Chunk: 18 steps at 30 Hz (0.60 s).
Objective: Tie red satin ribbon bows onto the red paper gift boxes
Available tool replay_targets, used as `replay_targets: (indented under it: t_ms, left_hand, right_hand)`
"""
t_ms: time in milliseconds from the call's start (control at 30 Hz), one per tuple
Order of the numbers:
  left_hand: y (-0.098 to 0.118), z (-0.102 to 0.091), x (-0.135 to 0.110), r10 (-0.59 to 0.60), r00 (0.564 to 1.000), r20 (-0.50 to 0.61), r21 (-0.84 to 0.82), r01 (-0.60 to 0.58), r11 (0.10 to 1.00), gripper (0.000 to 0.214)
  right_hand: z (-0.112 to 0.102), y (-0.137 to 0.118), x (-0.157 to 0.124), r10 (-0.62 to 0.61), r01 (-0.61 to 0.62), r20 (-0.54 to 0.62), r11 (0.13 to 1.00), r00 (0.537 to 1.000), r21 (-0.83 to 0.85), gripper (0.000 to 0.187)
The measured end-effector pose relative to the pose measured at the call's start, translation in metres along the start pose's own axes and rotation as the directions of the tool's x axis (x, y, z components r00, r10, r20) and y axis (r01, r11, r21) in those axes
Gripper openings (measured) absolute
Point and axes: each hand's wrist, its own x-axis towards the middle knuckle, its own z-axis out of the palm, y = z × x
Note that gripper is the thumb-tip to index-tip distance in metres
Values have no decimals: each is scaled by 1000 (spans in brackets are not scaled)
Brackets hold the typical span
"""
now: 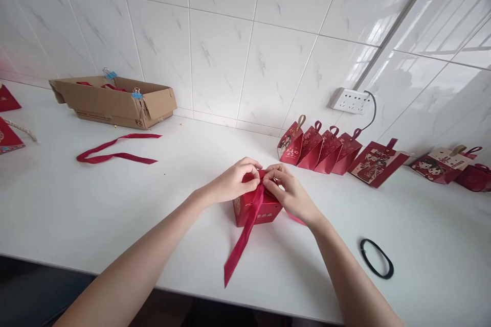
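A small red gift box (264,213) stands on the white table in front of me. Dark red ribbon (245,232) is gathered at the top of the box, and one tail hangs down its front onto the table. My left hand (236,179) pinches the ribbon at the box top from the left, thumb and fingertips together. From the right, my right hand (289,191) pinches the ribbon at the same spot. The fingers partly hide the gathered ribbon, so its knot or loop cannot be made out. Another ribbon end shows behind my right wrist.
A loose red ribbon (118,148) lies folded at left, before a cardboard box (111,107) with clips on its rim. Several red gift boxes (322,150) line the wall at right, below a power socket (351,101). A black ring-shaped band (388,271) lies near my right forearm.
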Motion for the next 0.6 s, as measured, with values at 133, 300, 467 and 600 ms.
replay_targets:
  t_ms: [133,300,467,600]
  left_hand:
    - [-4,3,2,3,1000,-1,-51,-3,999,13]
    - [-6,5,4,-33,999,9,-143,34,989,14]
    - [2,4,2,-112,993,46,-69,115,991,10]
    - [4,2,0,-78,996,37,-7,78,997,12]
  right_hand:
    - [-6,2,1,72,-88,90,978,993,190,26]
    - [-14,-1,-1,97,-166,208,925,973,343,29]
    - [-9,0,-1,47,-182,279,858,959,481,15]
    - [-8,3,-2,4,-207,329,783,944,586,6]
